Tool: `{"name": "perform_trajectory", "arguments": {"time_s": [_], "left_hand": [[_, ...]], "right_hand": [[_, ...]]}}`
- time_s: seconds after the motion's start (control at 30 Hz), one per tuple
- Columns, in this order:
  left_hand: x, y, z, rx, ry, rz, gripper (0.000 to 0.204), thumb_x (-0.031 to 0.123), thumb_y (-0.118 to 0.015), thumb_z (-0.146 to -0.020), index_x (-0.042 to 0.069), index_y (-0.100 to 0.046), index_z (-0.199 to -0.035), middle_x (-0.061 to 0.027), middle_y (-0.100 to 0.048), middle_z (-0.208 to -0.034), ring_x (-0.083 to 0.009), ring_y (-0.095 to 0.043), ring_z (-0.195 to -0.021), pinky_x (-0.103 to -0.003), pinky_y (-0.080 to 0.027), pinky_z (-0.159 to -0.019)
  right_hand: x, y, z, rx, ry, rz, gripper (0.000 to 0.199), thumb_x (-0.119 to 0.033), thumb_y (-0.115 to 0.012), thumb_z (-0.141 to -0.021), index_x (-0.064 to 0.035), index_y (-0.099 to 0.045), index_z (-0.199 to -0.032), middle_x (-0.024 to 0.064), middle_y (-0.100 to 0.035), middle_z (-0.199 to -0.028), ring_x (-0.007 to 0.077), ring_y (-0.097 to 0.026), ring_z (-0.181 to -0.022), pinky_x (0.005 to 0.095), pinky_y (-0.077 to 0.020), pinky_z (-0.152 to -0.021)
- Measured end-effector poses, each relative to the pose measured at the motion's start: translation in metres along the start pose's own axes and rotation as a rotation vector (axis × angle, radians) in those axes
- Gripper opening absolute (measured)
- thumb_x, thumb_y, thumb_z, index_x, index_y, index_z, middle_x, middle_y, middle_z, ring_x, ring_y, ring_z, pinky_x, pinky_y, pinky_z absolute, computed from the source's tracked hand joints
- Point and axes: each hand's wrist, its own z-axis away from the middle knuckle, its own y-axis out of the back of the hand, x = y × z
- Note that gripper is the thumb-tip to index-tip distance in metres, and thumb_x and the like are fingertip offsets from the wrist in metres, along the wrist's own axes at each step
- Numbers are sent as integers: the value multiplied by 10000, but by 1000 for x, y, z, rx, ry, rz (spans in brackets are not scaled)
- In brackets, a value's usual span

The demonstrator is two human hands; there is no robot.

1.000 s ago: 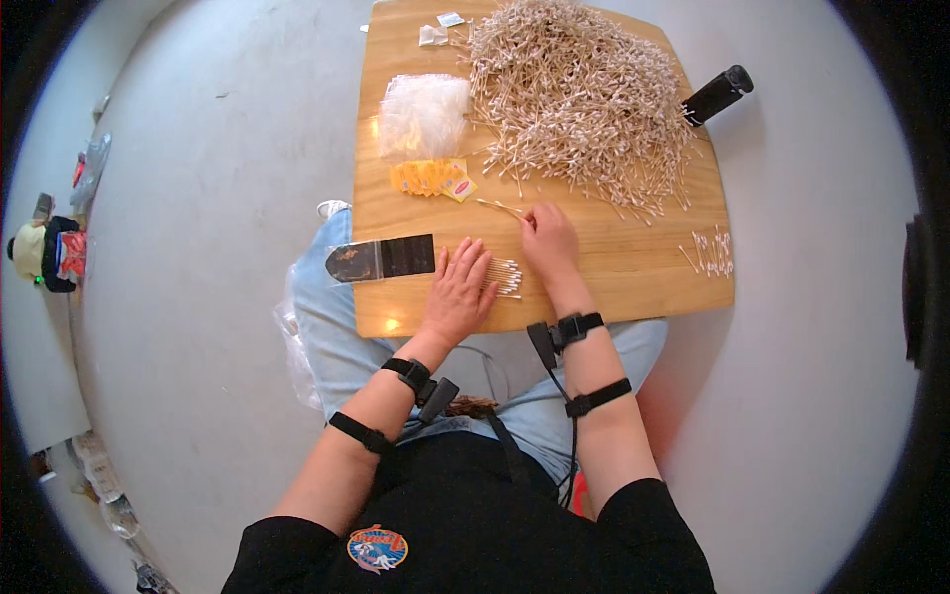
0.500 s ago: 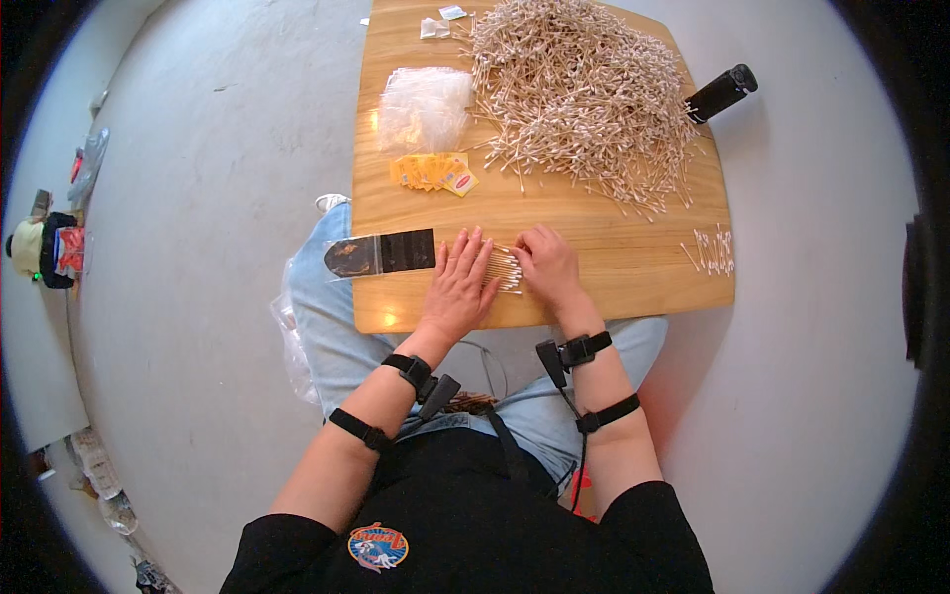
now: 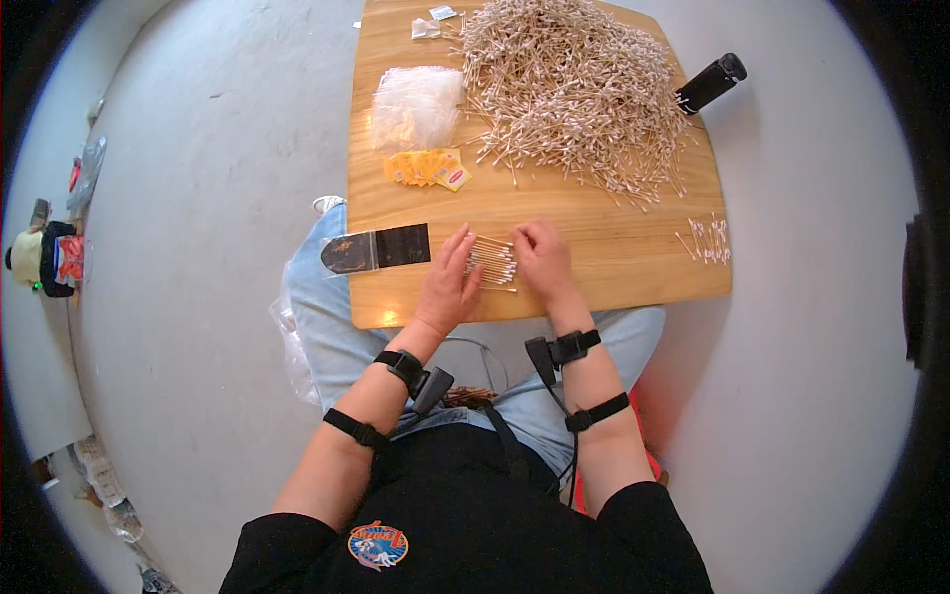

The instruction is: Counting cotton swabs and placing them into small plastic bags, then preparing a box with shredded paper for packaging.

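Both hands pressed in on a small bundle of cotton swabs [image 3: 492, 261] that lay flat on the wooden table [image 3: 614, 247], near its front edge. The left hand [image 3: 448, 282] lay with fingers stretched and together against the bundle's left end; the right hand [image 3: 539, 259] cupped its right end, fingers curled, so the swabs were squeezed between the two hands rather than lifted. Just left of the left hand lay a dark flat pouch [image 3: 379, 248], overhanging the table's left edge. Farther back were yellow sachets [image 3: 427, 168] and a heap of clear plastic bags [image 3: 416, 104], with a large pile of loose swabs [image 3: 574, 89] filling the back of the table. A black cylinder [image 3: 710, 83] stood at the pile's right, and a few stray swabs [image 3: 705, 241] lay near the right edge
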Motion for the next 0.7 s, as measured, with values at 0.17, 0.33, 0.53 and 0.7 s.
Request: {"name": "perform_trajectory", "arguments": {"time_s": [0.17,0.33,0.53,0.7], "left_hand": [[-1,0,-16,208,202,379,469,187,-467,-1014,-30,-392,-1423,-202,-399,-1494,-320,-362,-1399,-378,-258,-1164],[1,-6,-27,130,257,565,520,309,-329,-1066,-12,-332,-1476,-191,-370,-1513,-283,-332,-1422,-357,-241,-1169],[-8,-13,-25,70,307,802,605,409,-313,-1070,1,-250,-1512,-146,-290,-1557,-245,-254,-1456,-362,-184,-1199],[-10,-10,-22,137,384,971,664,372,-498,-1021,11,-242,-1516,-156,-262,-1569,-262,-237,-1463,-378,-174,-1203]], "right_hand": [[0,-5,26,224,-134,-278,178,-136,-532,-977,-11,-633,-1054,146,-634,-1009,295,-615,-947,360,-497,-854],[-14,-32,42,288,-56,-343,350,-173,-433,-1038,27,-474,-1322,211,-522,-1319,344,-501,-1234,393,-393,-1051],[-30,-48,37,245,-89,-388,429,-267,-361,-1066,33,-426,-1366,219,-478,-1356,333,-465,-1266,385,-345,-1094],[-23,-49,36,317,-191,-659,458,-322,-323,-1078,27,-424,-1356,162,-476,-1350,258,-437,-1286,359,-305,-1124]]}}
